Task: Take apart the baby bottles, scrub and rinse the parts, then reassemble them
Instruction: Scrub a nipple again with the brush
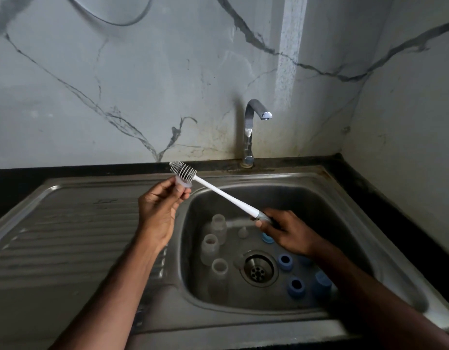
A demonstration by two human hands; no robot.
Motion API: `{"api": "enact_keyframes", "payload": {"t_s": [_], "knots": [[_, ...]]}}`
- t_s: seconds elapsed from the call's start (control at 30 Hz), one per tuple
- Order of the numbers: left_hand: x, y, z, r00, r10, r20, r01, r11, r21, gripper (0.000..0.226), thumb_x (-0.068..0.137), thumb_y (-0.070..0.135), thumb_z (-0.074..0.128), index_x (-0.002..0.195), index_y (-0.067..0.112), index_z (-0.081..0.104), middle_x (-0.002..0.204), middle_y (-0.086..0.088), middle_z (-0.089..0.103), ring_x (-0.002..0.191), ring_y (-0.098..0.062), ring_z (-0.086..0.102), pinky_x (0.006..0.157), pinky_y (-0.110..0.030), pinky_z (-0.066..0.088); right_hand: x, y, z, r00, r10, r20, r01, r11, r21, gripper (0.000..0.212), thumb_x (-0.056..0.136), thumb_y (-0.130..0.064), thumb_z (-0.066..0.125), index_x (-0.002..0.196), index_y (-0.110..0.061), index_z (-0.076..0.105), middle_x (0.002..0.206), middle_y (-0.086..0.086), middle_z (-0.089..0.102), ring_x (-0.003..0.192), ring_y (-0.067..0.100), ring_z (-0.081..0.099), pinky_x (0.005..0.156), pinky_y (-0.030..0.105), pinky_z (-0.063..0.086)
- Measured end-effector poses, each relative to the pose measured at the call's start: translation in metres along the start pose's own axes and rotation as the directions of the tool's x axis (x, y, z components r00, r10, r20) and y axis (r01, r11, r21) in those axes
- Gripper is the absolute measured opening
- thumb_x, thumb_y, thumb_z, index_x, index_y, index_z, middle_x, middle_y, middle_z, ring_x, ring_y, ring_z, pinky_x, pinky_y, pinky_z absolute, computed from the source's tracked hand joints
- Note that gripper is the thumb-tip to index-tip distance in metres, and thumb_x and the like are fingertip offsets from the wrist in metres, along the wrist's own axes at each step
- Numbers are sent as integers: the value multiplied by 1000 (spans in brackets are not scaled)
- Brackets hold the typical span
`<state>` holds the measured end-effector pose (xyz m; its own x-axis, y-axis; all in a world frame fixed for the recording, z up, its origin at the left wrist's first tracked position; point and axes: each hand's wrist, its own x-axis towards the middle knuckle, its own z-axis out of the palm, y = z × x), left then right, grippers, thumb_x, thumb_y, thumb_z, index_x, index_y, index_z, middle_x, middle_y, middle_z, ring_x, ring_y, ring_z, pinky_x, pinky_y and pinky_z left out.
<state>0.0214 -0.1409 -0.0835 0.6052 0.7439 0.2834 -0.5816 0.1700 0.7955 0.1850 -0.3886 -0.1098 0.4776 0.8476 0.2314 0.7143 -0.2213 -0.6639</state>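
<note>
Scrubbing under way, by the look of it: bottle brush [183, 170] head worked against a clear nipple [182, 181] pinched in left hand [159, 208], raised over the sink [344, 188] rim. Right hand [285, 231] wrapped around brush handle. Below both hands, stripped bottles [210, 247] and blue collars [285, 261] waiting in the basin. Next, probably: rinsing under the dry tap [253, 122].

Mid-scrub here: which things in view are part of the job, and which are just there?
Job: brush, clear nipple in left hand, right hand, bottles, blue rings, sink.
Just there: tap, drainboard.
</note>
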Motion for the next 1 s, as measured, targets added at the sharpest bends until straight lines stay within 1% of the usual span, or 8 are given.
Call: {"api": "enact_keyframes", "payload": {"t_s": [0.2, 0.27, 0.33, 0.43, 0.6, 0.77, 0.9, 1.0], "knots": [[3, 5, -5, 1000, -28, -5, 28, 999, -32, 33, 63, 17, 78, 94, 6, 75, 85, -7, 75, 77, -15, 70, 75, -22, 57, -1, 3, -3, 1000, 24, 1, -24, 1000, -3, 53, 88, -71, 47, 112, -28, 67, 81, -2, 68, 74, 12, 67, 70, 43, 58], [-5, -3, 4, 997, -48, 61, 47, 998, 33, 36, 68, 15, 75, 100, -1, 70, 83, -9, 75, 71, -15, 68, 70, -22, 56, 1, -1, 1, 1000, 7, -8, -7, 1000, 4, 43, 92, -66, 50, 107, -30, 66, 78, -3, 66, 71, 11, 65, 66, 41, 57], [-7, -3, 11, 997, -61, 41, 60, 998, 33, 15, 79, 7, 67, 91, 3, 75, 80, -8, 74, 68, -14, 68, 68, -22, 56, 2, -1, 3, 1000, -4, -9, 4, 1000, 8, 25, 97, -53, 55, 104, -31, 65, 77, -4, 66, 70, 12, 64, 63, 38, 55], [3, 10, 3, 995, -80, -52, 74, 992, -103, 25, 91, 5, 57, 79, 8, 78, 81, -7, 74, 71, -12, 68, 68, -20, 56, -3, 8, -7, 1000, -10, 1, 10, 1000, -9, 13, 98, -47, 57, 100, -36, 63, 77, -8, 65, 70, 11, 65, 63, 34, 55], [-7, -3, 10, 992, -115, 47, 114, 993, 22, 27, 97, 0, 51, 84, 4, 74, 75, -11, 70, 60, -14, 60, 57, -21, 51, 3, 1, 3, 1000, -28, -2, 28, 1000, -5, 35, 94, -60, 51, 103, -29, 64, 79, -2, 66, 71, 14, 66, 65, 46, 55], [0, 8, 5, 986, -153, -72, 141, 978, -152, 39, 100, 4, 48, 71, 9, 75, 70, -8, 70, 60, -11, 63, 56, -17, 52, -3, 7, -6, 998, -60, -14, 59, 998, -11, 38, 93, -62, 50, 104, -29, 64, 78, -4, 65, 72, 15, 66, 66, 45, 56], [-8, 1, 14, 976, -216, -36, 214, 975, -54, 24, 102, 5, 45, 89, -1, 65, 64, -7, 66, 54, -9, 58, 48, -16, 45, 2, 0, 5, 997, -77, -20, 75, 995, -63, 33, 96, -62, 48, 100, -31, 60, 73, -7, 62, 67, 11, 64, 63, 45, 54], [-2, 9, 14, 966, -240, -96, 230, 967, -108, 29, 101, 6, 48, 82, 5, 69, 62, -3, 64, 50, -6, 53, 44, -14, 40, 1, 5, -1, 997, -60, -41, 57, 995, -81, 35, 95, -66, 45, 102, -35, 60, 75, -7, 64, 69, 10, 65, 65, 44, 55]]}}
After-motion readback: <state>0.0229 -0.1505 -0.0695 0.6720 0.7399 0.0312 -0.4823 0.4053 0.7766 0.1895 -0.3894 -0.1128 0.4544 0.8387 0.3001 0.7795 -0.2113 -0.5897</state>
